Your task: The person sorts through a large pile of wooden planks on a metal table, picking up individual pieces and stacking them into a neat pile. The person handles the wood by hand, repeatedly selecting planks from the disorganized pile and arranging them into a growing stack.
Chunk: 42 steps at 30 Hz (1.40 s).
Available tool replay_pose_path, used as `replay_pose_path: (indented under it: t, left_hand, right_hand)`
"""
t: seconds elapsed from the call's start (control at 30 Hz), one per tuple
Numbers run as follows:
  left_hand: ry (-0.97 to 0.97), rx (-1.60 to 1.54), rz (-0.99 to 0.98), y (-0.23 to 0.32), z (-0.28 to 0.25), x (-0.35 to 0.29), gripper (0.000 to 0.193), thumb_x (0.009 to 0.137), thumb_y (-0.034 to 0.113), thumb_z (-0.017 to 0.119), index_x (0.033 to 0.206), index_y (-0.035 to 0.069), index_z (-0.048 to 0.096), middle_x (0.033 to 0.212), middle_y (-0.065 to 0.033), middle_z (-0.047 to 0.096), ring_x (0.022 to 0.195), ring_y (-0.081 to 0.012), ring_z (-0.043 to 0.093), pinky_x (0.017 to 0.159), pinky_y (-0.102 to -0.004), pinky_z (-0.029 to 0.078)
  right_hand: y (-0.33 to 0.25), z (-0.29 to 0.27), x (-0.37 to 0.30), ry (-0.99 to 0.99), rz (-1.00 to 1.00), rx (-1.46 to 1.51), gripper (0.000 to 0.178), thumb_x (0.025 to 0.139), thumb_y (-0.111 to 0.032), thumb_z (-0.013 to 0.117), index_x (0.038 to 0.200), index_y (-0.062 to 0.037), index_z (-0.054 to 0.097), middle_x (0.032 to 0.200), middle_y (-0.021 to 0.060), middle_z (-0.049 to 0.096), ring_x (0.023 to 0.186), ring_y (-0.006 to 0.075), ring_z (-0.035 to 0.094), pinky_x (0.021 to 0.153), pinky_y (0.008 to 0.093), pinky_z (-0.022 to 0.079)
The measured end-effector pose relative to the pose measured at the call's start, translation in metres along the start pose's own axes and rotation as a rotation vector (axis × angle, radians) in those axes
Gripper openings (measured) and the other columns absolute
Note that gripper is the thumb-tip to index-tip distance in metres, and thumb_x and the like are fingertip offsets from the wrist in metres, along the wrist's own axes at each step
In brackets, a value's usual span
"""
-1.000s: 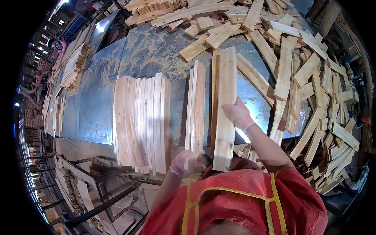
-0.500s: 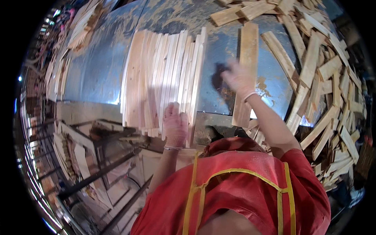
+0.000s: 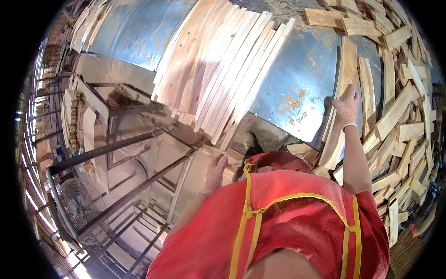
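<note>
My right hand (image 3: 347, 110), in a pale glove, is closed around the middle of a long wooden plank (image 3: 348, 56). The thumb lies along its left edge and the fingers cross its top face. That plank lies lengthwise on the metal-topped table (image 3: 274, 93), close beside another plank (image 3: 367, 88). My left hand (image 3: 215, 173), gloved too, hangs low in front of the table with its fingers curled together and nothing visible in them. Above it, a row of pale wooden strips (image 3: 218, 65) lies side by side on the table, apart from the hand.
A large jumbled heap of boards (image 3: 395, 121) fills the right side. More strips (image 3: 90, 28) lie at the far left of the table. Below left stand a metal frame (image 3: 125, 195) and a round caged fan (image 3: 81, 202).
My right hand has taken hold of the plank, which has shifted right across the table. My left hand has left the row of strips and dropped toward my body. The view has turned.
</note>
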<state>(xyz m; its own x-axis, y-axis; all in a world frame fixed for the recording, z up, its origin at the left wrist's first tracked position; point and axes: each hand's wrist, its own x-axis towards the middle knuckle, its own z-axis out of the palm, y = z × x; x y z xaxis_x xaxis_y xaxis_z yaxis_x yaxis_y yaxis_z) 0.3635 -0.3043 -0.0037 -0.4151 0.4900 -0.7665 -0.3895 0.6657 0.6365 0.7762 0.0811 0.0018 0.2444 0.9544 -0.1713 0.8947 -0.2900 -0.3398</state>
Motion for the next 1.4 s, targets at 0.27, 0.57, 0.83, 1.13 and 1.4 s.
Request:
replay_pose_path:
  t: [0.27,0.57,0.83,1.13,1.4]
  left_hand:
    - [-0.396,-0.435,-0.096,0.02,0.055,0.032,0.045,0.104,0.053,0.068,0.119,0.011,0.063,0.108,-0.0006,0.062,0.103,-0.0177,0.057,0.097,-0.0378,0.046]
    - [-0.4,-0.279,0.187,0.083,0.068,0.032,0.057,0.109,0.055,0.06,0.132,0.003,0.069,0.126,-0.0059,0.07,0.119,-0.0179,0.061,0.11,-0.0375,0.044]
    - [-1.095,-0.314,-0.057,0.197,0.071,0.111,0.063,0.109,0.059,0.049,0.138,0.005,0.061,0.144,-0.0247,0.062,0.128,-0.0366,0.065,0.111,-0.054,0.052]
    - [-0.284,0.64,0.841,0.306,0.154,0.09,0.038,0.095,0.032,0.069,0.119,0.003,0.076,0.107,-0.0151,0.074,0.097,-0.0235,0.068,0.089,-0.0383,0.055]
    - [0.017,1.25,1.243,0.306,0.222,0.132,0.058,0.088,0.04,0.078,0.132,0.002,0.068,0.131,-0.0208,0.067,0.12,-0.0384,0.065,0.103,-0.0506,0.052]
  right_hand:
    - [-0.042,-0.009,-0.025,-0.207,0.141,1.043,0.11,0.079,-0.001,0.079,0.172,-0.006,0.02,0.143,0.0229,0.061,0.124,0.0374,0.065,0.105,0.0478,0.057]
    - [-0.184,0.042,-0.094,-0.823,-0.228,0.6,0.104,0.092,-0.047,0.083,0.166,0.0042,0.03,0.156,0.0237,0.057,0.141,0.0301,0.056,0.12,0.0383,0.045]
    - [-0.194,0.039,-0.121,-0.698,-0.234,0.597,0.105,0.095,-0.056,0.071,0.167,0.0052,0.025,0.151,0.0358,0.058,0.14,0.0427,0.059,0.12,0.0449,0.044]
    - [-0.177,0.078,-0.126,-0.657,-0.102,1.004,0.089,0.095,-0.042,0.074,0.164,-0.0017,0.034,0.133,0.0273,0.07,0.118,0.0359,0.07,0.104,0.0408,0.053]
    - [-0.189,0.022,-0.097,-0.719,-0.301,0.896,0.081,0.095,-0.035,0.071,0.16,0.0017,0.04,0.129,0.0249,0.07,0.11,0.0326,0.068,0.1,0.0389,0.054]
